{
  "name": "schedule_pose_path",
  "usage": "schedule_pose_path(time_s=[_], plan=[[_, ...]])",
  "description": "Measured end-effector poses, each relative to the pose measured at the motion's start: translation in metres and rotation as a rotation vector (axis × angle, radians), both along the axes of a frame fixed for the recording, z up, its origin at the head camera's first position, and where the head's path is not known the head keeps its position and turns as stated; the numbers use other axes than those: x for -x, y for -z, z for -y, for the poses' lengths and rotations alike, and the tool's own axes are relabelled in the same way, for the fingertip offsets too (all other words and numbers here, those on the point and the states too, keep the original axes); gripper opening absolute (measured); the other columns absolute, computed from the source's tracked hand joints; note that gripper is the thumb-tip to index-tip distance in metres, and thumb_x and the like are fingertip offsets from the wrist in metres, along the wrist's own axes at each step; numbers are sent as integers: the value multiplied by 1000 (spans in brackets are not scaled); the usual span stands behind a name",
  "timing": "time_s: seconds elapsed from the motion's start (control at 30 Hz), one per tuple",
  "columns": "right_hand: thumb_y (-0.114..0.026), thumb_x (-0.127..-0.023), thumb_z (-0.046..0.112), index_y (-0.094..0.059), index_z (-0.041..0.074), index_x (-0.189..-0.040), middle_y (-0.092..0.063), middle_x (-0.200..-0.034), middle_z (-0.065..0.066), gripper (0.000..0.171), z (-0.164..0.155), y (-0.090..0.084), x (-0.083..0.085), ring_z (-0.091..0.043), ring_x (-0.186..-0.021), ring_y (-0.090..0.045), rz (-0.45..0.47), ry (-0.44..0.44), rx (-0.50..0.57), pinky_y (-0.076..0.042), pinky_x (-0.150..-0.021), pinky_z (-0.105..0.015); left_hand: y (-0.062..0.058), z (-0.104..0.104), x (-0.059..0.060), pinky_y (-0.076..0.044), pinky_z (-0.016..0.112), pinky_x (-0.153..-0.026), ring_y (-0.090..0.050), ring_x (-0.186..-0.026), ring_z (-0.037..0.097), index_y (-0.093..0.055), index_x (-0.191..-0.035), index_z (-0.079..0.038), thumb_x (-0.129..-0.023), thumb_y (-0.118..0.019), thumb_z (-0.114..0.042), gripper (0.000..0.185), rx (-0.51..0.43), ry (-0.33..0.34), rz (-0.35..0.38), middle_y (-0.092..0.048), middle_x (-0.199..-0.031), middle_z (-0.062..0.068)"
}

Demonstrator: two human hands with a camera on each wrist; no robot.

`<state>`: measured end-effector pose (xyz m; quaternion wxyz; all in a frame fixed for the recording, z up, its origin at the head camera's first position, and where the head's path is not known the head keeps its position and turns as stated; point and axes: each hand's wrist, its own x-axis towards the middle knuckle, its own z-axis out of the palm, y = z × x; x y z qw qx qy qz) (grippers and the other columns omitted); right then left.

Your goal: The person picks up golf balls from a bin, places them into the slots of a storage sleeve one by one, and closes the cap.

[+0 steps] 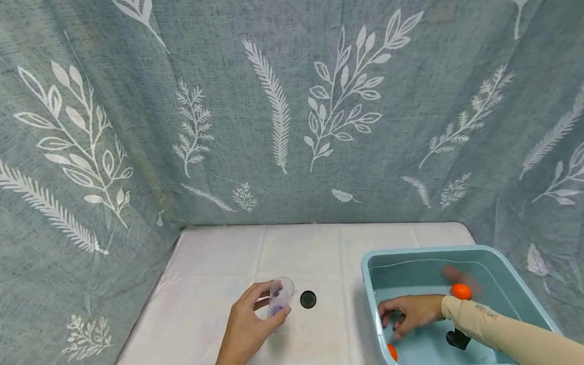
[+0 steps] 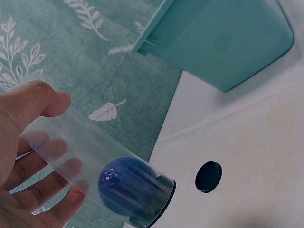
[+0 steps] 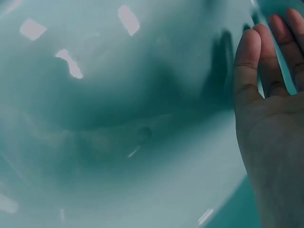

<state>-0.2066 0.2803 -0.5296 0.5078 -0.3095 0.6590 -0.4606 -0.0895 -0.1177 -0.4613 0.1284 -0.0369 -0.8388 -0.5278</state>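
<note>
My left hand (image 1: 251, 319) grips a clear plastic tube (image 1: 283, 288) above the table, thumb on one side and fingers on the other. In the left wrist view a blue ball (image 2: 126, 185) sits at the tube's dark-rimmed bottom. Just right of the tube a round black cap (image 1: 307, 299) lies on the table. Inside the light blue basin (image 1: 424, 249), my right hand (image 1: 412, 310) hangs near the left wall with fingers loosely bent and nothing held. An orange ball (image 1: 461, 291) shows behind the right forearm, and another orange ball (image 1: 392, 352) is low by the left wall.
A black object (image 1: 458, 339) lies on the basin floor, partly covered by the right sleeve (image 1: 511, 324). A reddish motion blur (image 1: 456, 276) shows near the basin's back. The white-covered table (image 1: 219, 258) meets a patterned grey-green cloth (image 1: 219, 126) behind.
</note>
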Motion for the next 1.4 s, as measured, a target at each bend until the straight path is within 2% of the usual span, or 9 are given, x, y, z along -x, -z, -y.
schedule_pose_path(time_s=[0.13, 0.33, 0.57, 0.7, 0.87, 1.03, 1.27, 1.4], plan=[[-73, -88, -1, -61, 8, -121, -59, -115, -11, 36, 4, 0, -3, -15, -95, -59, -39, -48, -41, -52, -86, -21, 1, -1, 1, -59, 27, -90, -66, -107, 12, -69, -116, -21, -72, -92, -10, 51, -6, 2, 1, -67, -114, -14], [-75, -87, 1, -64, 10, -120, -57, -108, -4, 36, 12, 0, -3, -10, -100, -55, -119, -153, -40, -53, -89, -23, 4, -2, 2, -59, 27, -89, -66, -105, 12, -70, -116, -19, -72, -91, -9, 50, -10, 4, 12, -67, -112, -14], [-77, -85, 3, -65, 13, -115, -56, -103, 6, 34, 19, 0, -5, -3, -98, -54, -230, -211, -78, -54, -87, -21, 6, -1, 1, -59, 27, -90, -66, -105, 11, -70, -117, -18, -72, -91, -9, 50, -16, 9, 20, -67, -112, -15], [-79, -83, 1, -66, 10, -109, -55, -100, 12, 31, 21, 1, -8, 0, -94, -54, -258, -218, -79, -56, -84, -21, 5, -1, 0, -59, 27, -90, -66, -105, 11, -70, -116, -19, -73, -91, -9, 50, -22, 1, 39, -67, -112, -14], [-80, -80, -1, -67, 9, -102, -57, -94, 13, 28, 23, 2, -13, 1, -87, -56, -234, -196, -96, -55, -80, -19, 5, 0, -1, -58, 27, -90, -67, -105, 12, -69, -117, -22, -73, -91, -10, 50, -22, 0, 48, -67, -113, -13], [-81, -78, -3, -66, 8, -102, -58, -91, 14, 31, 25, 0, -17, 2, -83, -56, -192, -182, -120, -54, -79, -18, 6, 1, -2, -58, 25, -89, -66, -104, 16, -69, -118, -21, -74, -91, -13, 50, -29, 2, 65, -67, -112, -12], [-81, -78, -2, -67, 8, -99, -62, -85, 11, 28, 29, -6, -24, 5, -77, -56, -307, -231, -147, -54, -72, -15, 8, 1, -2, -58, 25, -89, -66, -104, 18, -70, -118, -18, -74, -91, -12, 50, -40, 6, 70, -67, -111, -11], [-81, -78, 1, -68, 10, -101, -62, -88, 11, 28, 29, -11, -21, 4, -78, -56, -374, -229, -120, -55, -72, -16, 8, 2, -1, -58, 26, -89, -67, -104, 15, -70, -118, -17, -74, -91, -11, 49, -34, 7, 53, -67, -112, -12]])
